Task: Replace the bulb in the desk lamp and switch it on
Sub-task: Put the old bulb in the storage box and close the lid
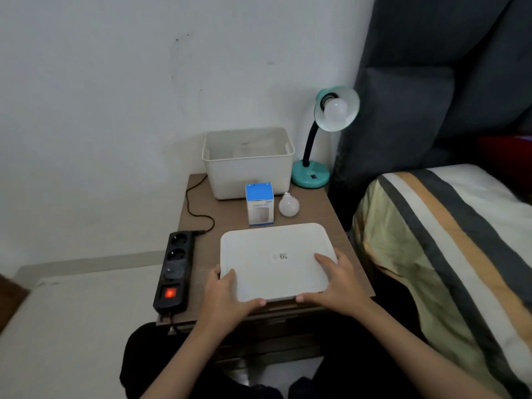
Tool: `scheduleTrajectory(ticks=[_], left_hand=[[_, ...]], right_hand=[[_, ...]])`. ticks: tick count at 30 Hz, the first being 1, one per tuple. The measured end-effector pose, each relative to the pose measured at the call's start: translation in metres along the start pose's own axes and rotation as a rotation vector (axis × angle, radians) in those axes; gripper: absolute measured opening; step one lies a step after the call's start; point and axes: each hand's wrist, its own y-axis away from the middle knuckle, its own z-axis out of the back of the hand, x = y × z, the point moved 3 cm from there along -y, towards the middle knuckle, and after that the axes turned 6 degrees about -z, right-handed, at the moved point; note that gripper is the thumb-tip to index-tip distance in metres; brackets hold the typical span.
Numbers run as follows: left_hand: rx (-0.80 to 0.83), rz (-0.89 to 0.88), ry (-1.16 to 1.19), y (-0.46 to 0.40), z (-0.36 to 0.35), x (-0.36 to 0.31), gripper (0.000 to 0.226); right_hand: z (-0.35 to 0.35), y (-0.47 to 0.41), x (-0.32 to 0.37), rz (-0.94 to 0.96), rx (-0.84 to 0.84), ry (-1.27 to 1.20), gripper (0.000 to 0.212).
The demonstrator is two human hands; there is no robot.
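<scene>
A teal desk lamp (311, 175) stands at the table's back right corner, its shade tilted toward me with an unlit white bulb (335, 110) screwed in. A loose white bulb (288, 205) lies on the table beside a blue and white bulb box (259, 204). A flat white lid (276, 260) rests on the front of the table. My left hand (227, 292) grips its near left corner and my right hand (335, 286) grips its near right edge.
An open white storage bin (247, 165) stands at the back. A black power strip (174, 272) with a glowing red switch lies along the wooden table's (201, 226) left edge, its cable looping behind. A bed (446, 240) with striped bedding is close on the right.
</scene>
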Motion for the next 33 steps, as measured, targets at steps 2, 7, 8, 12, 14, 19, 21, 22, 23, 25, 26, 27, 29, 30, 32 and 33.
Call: scheduleTrajectory(ticks=[2, 7, 8, 12, 14, 19, 21, 22, 23, 25, 26, 27, 29, 30, 32, 33], left_hand=[[0.03, 0.024, -0.033, 0.002, -0.007, 0.006, 0.08], [0.063, 0.055, -0.102, -0.001, -0.022, 0.02, 0.082], [0.065, 0.056, -0.11, -0.002, -0.025, 0.022, 0.082], [0.082, 0.051, -0.131, -0.007, -0.029, 0.027, 0.081], [0.083, 0.042, -0.139, -0.015, -0.026, 0.025, 0.081], [-0.103, -0.016, -0.031, -0.065, 0.007, 0.01, 0.079], [-0.15, -0.049, 0.007, -0.093, 0.022, 0.001, 0.078], [-0.174, -0.053, 0.02, -0.107, 0.031, -0.004, 0.079], [-0.205, -0.054, 0.033, -0.122, 0.039, -0.008, 0.079], [-0.267, -0.06, 0.045, -0.15, 0.053, -0.013, 0.079], [-0.287, -0.06, 0.039, -0.164, 0.059, -0.015, 0.079], [-0.299, -0.056, 0.029, -0.178, 0.063, -0.015, 0.081], [-0.312, -0.031, 0.011, -0.203, 0.07, -0.013, 0.085], [-0.314, -0.011, 0.004, -0.214, 0.073, -0.012, 0.087], [-0.31, 0.028, 0.001, -0.233, 0.077, -0.01, 0.092], [-0.308, 0.044, 0.01, -0.241, 0.078, -0.009, 0.095]], right_hand=[[-0.008, 0.001, -0.003, -0.012, 0.027, -0.027, 0.122], [-0.024, -0.003, -0.009, -0.03, 0.003, -0.009, 0.139], [-0.026, -0.004, -0.01, -0.033, 0.005, 0.005, 0.135], [-0.027, -0.008, -0.013, -0.049, 0.018, 0.065, 0.121], [-0.021, -0.015, -0.01, -0.078, -0.007, 0.106, 0.116], [0.003, -0.054, 0.016, -0.074, -0.144, -0.023, 0.076], [0.011, -0.076, 0.034, -0.047, -0.174, -0.114, 0.058], [0.014, -0.087, 0.043, -0.036, -0.184, -0.147, 0.054], [0.016, -0.098, 0.051, -0.029, -0.191, -0.175, 0.052], [0.018, -0.12, 0.064, -0.033, -0.201, -0.226, 0.049], [0.018, -0.131, 0.068, -0.043, -0.204, -0.235, 0.048], [0.017, -0.141, 0.071, -0.057, -0.203, -0.226, 0.048], [0.012, -0.159, 0.073, -0.087, -0.187, -0.164, 0.051], [0.008, -0.167, 0.072, -0.099, -0.171, -0.132, 0.052], [0.001, -0.179, 0.071, -0.111, -0.145, -0.083, 0.051], [-0.003, -0.184, 0.071, -0.11, -0.146, -0.072, 0.05]])
